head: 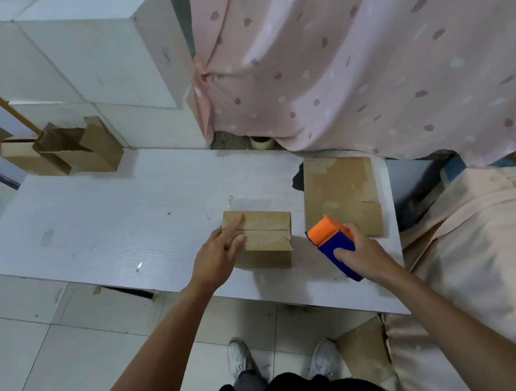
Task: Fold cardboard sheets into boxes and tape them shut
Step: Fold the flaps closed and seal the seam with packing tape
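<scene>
My right hand [362, 247] is closed round the tape dispenser [331, 241], thumb on its blue side, the orange head turned toward the box. My left hand [222, 256] lies with straight fingers on top of the small cardboard box [262, 237] and presses the two flaps near their seam. The box stands on the white table [107, 234], and the dispenser is just beside its right end, apart from it, I think. To do this well, I should begin the tape a little down the right end wall, draw it along the seam toward my left hand, and lift those fingers only when the tape arrives. The flaps must meet evenly first. The flat cardboard sheets [339, 191] wait behind the dispenser.
</scene>
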